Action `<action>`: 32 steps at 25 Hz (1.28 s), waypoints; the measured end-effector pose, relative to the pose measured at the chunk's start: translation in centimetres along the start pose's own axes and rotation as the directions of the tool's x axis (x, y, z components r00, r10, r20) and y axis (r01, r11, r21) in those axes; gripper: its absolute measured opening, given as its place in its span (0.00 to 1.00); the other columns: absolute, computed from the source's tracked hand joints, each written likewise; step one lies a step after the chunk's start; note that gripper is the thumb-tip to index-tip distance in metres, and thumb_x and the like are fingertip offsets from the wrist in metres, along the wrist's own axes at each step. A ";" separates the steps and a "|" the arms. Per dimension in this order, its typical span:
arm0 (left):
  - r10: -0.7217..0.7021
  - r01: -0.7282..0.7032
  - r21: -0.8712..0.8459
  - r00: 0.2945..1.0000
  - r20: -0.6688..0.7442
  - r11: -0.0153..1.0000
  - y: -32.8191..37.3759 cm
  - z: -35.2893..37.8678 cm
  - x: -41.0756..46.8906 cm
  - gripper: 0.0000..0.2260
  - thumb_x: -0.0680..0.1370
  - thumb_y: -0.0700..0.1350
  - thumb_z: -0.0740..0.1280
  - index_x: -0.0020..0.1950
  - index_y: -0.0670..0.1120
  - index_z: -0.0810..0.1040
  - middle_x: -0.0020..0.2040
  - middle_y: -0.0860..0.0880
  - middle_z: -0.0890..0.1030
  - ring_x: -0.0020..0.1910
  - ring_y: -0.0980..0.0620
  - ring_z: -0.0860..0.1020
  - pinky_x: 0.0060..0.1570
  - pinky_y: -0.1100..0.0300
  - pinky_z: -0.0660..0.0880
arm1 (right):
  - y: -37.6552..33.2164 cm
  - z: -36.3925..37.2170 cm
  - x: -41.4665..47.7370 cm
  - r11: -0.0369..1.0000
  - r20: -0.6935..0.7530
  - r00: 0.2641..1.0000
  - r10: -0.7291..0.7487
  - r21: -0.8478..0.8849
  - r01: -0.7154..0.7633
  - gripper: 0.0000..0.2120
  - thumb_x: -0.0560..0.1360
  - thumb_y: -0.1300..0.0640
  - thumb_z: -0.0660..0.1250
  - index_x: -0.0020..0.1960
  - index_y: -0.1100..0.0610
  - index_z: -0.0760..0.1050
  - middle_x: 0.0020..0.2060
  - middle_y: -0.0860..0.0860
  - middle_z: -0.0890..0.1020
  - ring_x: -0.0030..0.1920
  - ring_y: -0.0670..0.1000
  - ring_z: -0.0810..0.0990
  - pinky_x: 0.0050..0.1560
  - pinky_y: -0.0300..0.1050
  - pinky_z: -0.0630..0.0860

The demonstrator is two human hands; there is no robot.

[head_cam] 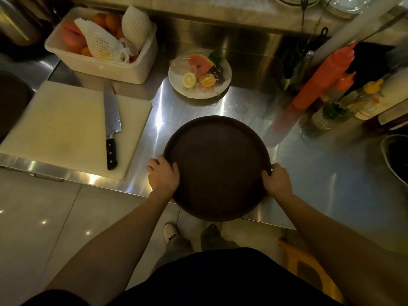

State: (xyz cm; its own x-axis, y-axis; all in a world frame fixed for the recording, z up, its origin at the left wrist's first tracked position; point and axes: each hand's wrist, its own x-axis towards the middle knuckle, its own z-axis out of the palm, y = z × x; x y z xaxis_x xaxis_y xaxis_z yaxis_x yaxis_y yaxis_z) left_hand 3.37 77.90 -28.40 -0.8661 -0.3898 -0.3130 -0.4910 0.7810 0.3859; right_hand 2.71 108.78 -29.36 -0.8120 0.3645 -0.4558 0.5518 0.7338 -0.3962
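Note:
A round dark brown tray (217, 151) lies on the steel counter (309, 173), its near part overhanging the counter's front edge. My left hand (163, 175) grips the tray's left rim, thumb on top. At the opposite rim my right hand (277, 181) grips the same way. The tray carries nothing. Beyond it stands a white plate (176, 78) with a watermelon slice, a lemon half and an orange half under cling film.
A white cutting board (61, 127) with a black-handled knife (111, 129) lies to the left. Behind it sits a cream tub (106, 67) of fruit and foam nets. Squeeze bottles (322, 78) and jars crowd the right; a dark bowl (395, 155) sits at the right edge.

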 end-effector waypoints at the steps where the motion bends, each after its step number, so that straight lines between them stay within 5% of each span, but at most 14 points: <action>1: -0.035 0.035 -0.032 0.999 0.010 0.999 -0.2 0.0 -0.1 0.21 0.80 0.48 0.62 0.68 0.38 0.64 0.65 0.35 0.68 0.63 0.35 0.69 0.57 0.44 0.71 | 0.0 0.1 0.1 1.000 0.010 1.000 0.000 0.015 -0.001 0.17 0.79 0.54 0.62 0.63 0.63 0.69 0.56 0.62 0.77 0.54 0.62 0.78 0.50 0.52 0.74; 16: -0.169 0.171 -0.205 0.985 0.029 0.964 -2.3 0.1 -0.7 0.15 0.82 0.49 0.58 0.60 0.38 0.68 0.48 0.41 0.76 0.45 0.44 0.78 0.40 0.54 0.71 | 0.3 0.5 0.3 0.992 -0.016 1.000 -0.003 0.127 0.005 0.09 0.81 0.58 0.57 0.58 0.62 0.68 0.49 0.59 0.76 0.49 0.59 0.77 0.49 0.54 0.74; 32: -0.310 0.092 -0.542 0.893 -0.326 0.835 -12.8 -12.5 -4.7 0.10 0.81 0.50 0.61 0.55 0.44 0.71 0.44 0.50 0.75 0.42 0.53 0.75 0.40 0.59 0.72 | -14.5 3.7 -7.4 0.801 -0.220 0.869 -0.443 0.339 0.494 0.05 0.80 0.54 0.59 0.50 0.56 0.66 0.44 0.56 0.76 0.43 0.54 0.76 0.43 0.46 0.71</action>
State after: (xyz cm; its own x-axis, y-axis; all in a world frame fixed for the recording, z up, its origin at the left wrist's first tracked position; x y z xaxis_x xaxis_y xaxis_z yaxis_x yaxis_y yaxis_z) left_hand 12.56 63.61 -21.03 -0.6522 -0.7491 -0.1162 -0.5407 0.3523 0.7639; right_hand 1.37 93.32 -23.18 -0.9920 0.1182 -0.0452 0.1053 0.5730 -0.8127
